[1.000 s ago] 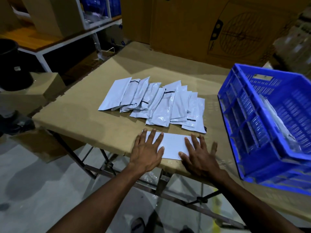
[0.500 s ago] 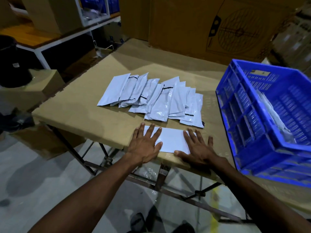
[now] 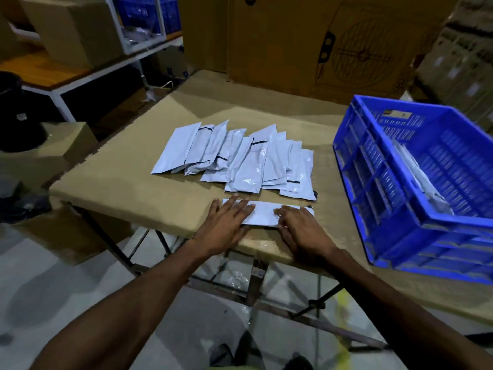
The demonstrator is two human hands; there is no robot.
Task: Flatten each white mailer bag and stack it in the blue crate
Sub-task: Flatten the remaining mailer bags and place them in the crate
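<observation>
One white mailer bag point(image 3: 264, 214) lies flat near the front edge of the cardboard-covered table point(image 3: 128, 182). My left hand point(image 3: 226, 222) presses on its left end with straight fingers. My right hand point(image 3: 302, 228) rests flat on its right end. Behind it, several white mailer bags point(image 3: 240, 158) lie fanned out and overlapping in a row. The blue crate point(image 3: 400, 209) stands on the table's right side, and a few white bags point(image 3: 424, 182) lean inside it against its left wall.
Large cardboard boxes point(image 3: 333, 41) stand behind the table. A white-framed shelf point(image 3: 80, 76) with a box and blue crates is at the back left. A black bucket point(image 3: 13, 110) sits on a low box at far left. The floor and table frame show below.
Both hands have slid slightly apart along the bag, the left fingers now angled rightward. The view has shifted a little.
</observation>
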